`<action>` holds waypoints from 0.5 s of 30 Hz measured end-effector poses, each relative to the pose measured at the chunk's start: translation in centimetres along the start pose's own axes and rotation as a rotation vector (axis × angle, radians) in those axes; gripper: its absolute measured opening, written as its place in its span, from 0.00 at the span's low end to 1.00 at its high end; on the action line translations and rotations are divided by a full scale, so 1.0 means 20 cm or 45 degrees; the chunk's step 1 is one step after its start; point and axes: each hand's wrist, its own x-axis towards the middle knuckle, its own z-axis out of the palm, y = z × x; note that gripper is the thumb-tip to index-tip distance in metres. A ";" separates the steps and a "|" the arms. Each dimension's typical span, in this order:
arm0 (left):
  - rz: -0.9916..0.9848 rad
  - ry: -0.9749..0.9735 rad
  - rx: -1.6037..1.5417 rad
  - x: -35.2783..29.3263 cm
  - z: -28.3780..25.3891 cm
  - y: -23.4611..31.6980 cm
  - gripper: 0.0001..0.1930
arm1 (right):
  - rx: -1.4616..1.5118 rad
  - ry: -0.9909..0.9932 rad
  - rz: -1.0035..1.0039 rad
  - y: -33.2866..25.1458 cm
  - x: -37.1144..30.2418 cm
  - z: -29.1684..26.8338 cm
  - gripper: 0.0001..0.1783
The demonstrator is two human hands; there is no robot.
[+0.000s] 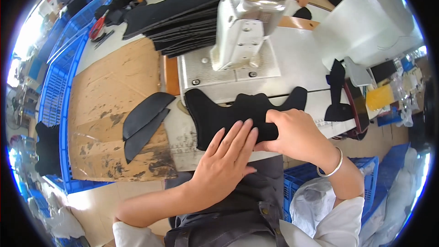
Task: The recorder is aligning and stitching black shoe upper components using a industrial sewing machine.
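Observation:
A black cut fabric piece (215,116) with a wavy far edge lies on the light machine bed, in front of a silver sewing machine (242,41). My left hand (224,162) rests on its near part, fingers stretched out flat. At the piece's near right side, my right hand (295,132) grips the edge between thumb and curled fingers; the thumb sits below the fabric edge. Part of the fabric is hidden under both hands. To the left, two curved black pieces (147,115) overlap on a brown cardboard sheet (105,80).
Behind the cardboard stands a stack of black fabric pieces (183,23). Red-handled scissors (98,27) lie at the far left, by a blue crate (67,87). A narrow black piece (337,89) lies on the right. Another blue crate (370,174) with a white bag (313,201) stands below.

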 end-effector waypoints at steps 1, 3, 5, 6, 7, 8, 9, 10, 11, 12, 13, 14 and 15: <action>0.014 -0.003 -0.015 -0.01 0.04 0.01 0.37 | -0.005 -0.002 0.020 0.02 0.00 -0.02 0.24; -0.028 -0.015 0.171 -0.02 0.09 0.00 0.39 | 0.180 -0.268 0.157 0.09 0.01 -0.09 0.22; -0.005 -0.001 0.127 -0.02 0.09 0.01 0.39 | 0.394 -0.305 0.231 0.17 -0.02 -0.11 0.16; 0.005 0.012 0.100 -0.01 0.09 0.01 0.39 | 0.506 -0.314 0.274 0.20 -0.04 -0.12 0.15; 0.001 -0.006 0.102 -0.01 0.09 0.01 0.37 | 0.505 -0.311 0.288 0.21 -0.05 -0.12 0.15; 0.013 -0.008 0.095 -0.01 0.09 0.01 0.37 | 0.537 -0.324 0.294 0.21 -0.05 -0.12 0.14; 0.006 -0.027 0.097 -0.01 0.09 0.01 0.36 | 0.571 -0.337 0.298 0.22 -0.05 -0.12 0.13; -0.002 -0.049 0.099 -0.02 0.09 0.02 0.36 | 0.574 -0.333 0.309 0.22 -0.06 -0.12 0.13; 0.007 -0.048 0.135 -0.02 0.09 0.02 0.35 | 0.521 -0.343 0.263 0.23 -0.05 -0.12 0.12; 0.016 -0.053 0.131 -0.02 0.09 0.01 0.35 | 0.469 -0.354 0.217 0.23 -0.05 -0.12 0.12; 0.016 -0.069 0.134 -0.02 0.09 0.01 0.35 | 0.482 -0.368 0.208 0.24 -0.05 -0.12 0.11; 0.016 -0.085 0.136 -0.02 0.09 0.01 0.35 | 0.483 -0.365 0.215 0.24 -0.05 -0.11 0.11; 0.023 -0.087 0.133 -0.02 0.09 0.02 0.35 | 0.480 -0.353 0.214 0.24 -0.06 -0.11 0.11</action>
